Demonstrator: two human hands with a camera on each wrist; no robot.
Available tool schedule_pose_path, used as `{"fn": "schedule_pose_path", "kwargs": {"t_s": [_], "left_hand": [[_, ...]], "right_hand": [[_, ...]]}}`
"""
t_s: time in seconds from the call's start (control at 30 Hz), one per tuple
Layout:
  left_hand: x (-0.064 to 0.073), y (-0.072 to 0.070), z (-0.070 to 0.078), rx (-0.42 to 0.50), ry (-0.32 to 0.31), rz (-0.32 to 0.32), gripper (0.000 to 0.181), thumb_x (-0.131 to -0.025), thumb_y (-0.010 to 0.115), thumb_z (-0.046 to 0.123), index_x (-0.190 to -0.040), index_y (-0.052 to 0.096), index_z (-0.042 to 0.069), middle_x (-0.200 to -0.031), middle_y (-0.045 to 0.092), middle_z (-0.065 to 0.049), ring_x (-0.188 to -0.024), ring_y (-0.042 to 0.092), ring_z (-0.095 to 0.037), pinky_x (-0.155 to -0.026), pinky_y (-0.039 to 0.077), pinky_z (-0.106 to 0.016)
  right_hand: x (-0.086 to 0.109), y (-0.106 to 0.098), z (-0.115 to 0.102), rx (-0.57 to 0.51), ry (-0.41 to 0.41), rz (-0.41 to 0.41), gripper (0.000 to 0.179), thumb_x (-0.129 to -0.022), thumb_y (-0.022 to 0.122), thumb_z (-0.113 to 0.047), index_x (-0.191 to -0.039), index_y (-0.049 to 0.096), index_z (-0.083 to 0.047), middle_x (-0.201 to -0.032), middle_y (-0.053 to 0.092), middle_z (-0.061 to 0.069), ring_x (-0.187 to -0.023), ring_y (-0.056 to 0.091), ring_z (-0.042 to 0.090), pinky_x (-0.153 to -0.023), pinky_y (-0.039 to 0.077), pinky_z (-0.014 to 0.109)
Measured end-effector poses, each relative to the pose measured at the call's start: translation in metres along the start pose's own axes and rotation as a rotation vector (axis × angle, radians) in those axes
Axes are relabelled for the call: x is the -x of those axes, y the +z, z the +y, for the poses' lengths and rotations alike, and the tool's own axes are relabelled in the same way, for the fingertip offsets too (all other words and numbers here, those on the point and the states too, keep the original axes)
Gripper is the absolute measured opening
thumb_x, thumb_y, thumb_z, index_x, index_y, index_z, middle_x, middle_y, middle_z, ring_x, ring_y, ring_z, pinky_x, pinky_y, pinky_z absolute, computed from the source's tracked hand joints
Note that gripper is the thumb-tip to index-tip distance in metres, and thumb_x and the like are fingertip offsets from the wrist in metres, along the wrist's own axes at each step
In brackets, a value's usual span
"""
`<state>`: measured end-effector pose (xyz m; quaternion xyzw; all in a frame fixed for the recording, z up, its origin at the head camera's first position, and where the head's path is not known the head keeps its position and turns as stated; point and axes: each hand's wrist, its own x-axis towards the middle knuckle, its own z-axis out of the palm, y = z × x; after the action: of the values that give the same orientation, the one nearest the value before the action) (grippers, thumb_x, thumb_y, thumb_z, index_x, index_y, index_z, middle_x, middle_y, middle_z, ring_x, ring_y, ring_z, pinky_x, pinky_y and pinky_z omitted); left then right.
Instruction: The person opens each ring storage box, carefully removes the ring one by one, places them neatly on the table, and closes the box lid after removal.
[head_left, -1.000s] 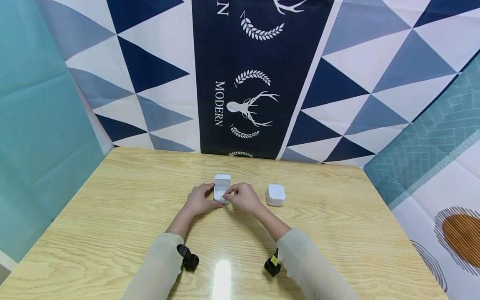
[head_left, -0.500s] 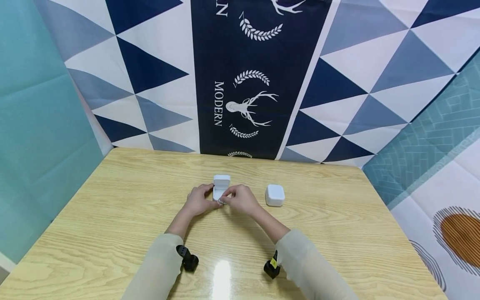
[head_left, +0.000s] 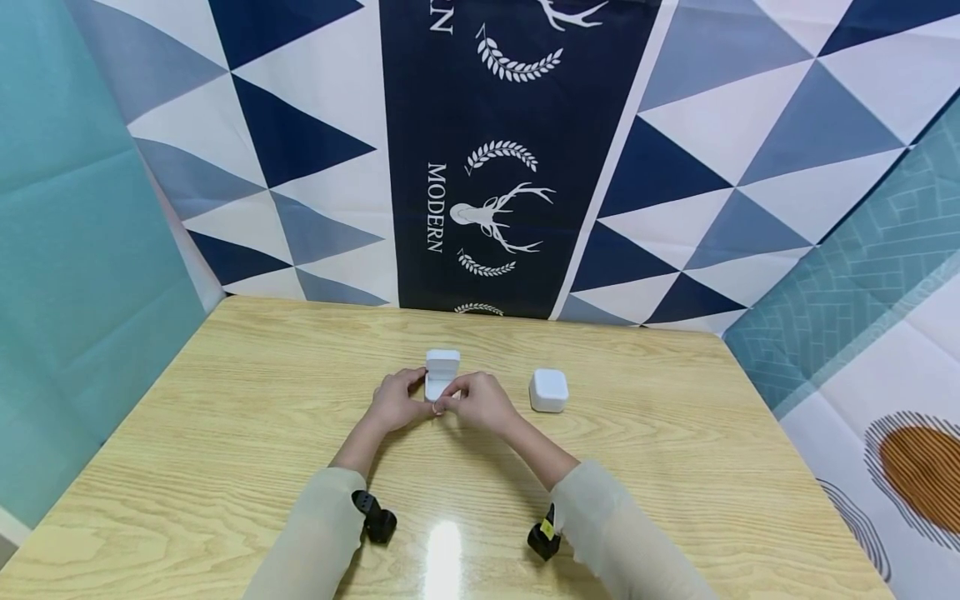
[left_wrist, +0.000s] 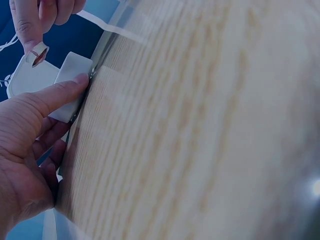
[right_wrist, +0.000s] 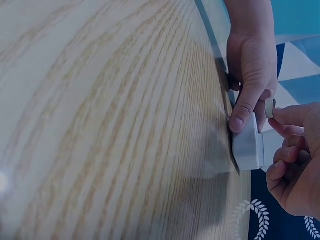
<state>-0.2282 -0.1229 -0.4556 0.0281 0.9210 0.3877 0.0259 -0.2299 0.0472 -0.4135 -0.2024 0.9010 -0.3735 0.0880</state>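
Steadying the open white box point(head_left: 440, 386) on the bench point(head_left: 675, 433), the left hand point(head_left: 393, 406) is gripping its left side, thumb pressing the near face. And the right hand point(head_left: 483, 404) is pinching a ring point(right_wrist: 270, 109), its grip only as wide as the band, just above the box's near edge! Ring-handling at the box is seemingly the step; the next move is probably calling for a steady box and fine fingertip control.
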Motion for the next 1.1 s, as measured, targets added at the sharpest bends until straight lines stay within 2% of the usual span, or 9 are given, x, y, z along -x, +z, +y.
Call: {"fn": "schedule_pose_path", "kwargs": {"t_s": [0.43, 0.9, 1.1], "left_hand": [[0.0006, -0.0007, 0.0003, -0.003, 0.001, 0.001, 0.071, -0.077, 0.077, 0.031, -0.137, 0.048, 0.006, -0.135, 0.052, -0.015, -0.127, 0.041, -0.038, -0.1, 0.031, -0.057], [-0.0002, 0.0001, -0.0001, 0.005, 0.006, 0.002, 0.069, -0.078, 0.076, 0.029, -0.137, 0.048, 0.006, -0.135, 0.052, -0.013, -0.126, 0.042, -0.037, -0.1, 0.03, -0.056], [0.0006, 0.0002, 0.0005, 0.008, 0.002, 0.003, 0.069, -0.078, 0.076, 0.028, -0.136, 0.047, 0.004, -0.136, 0.052, -0.014, -0.127, 0.041, -0.037, -0.1, 0.03, -0.057]], "right_hand": [[0.0028, 0.002, 0.0004, -0.004, -0.033, -0.018, 0.014, -0.082, 0.071, -0.025, -0.081, 0.075, -0.011, -0.047, 0.045, -0.007, -0.04, 0.033, 0.006, -0.041, 0.026, 0.02], [0.0035, 0.0072, -0.0002, 0.022, -0.007, -0.037, 0.016, -0.085, 0.068, -0.025, -0.083, 0.074, -0.011, -0.048, 0.047, -0.006, -0.041, 0.035, 0.006, -0.042, 0.027, 0.02], [0.0041, 0.0086, 0.0004, 0.021, -0.027, -0.044, 0.017, -0.086, 0.067, -0.024, -0.085, 0.074, -0.009, -0.049, 0.048, -0.006, -0.04, 0.035, 0.006, -0.041, 0.027, 0.019]]}}
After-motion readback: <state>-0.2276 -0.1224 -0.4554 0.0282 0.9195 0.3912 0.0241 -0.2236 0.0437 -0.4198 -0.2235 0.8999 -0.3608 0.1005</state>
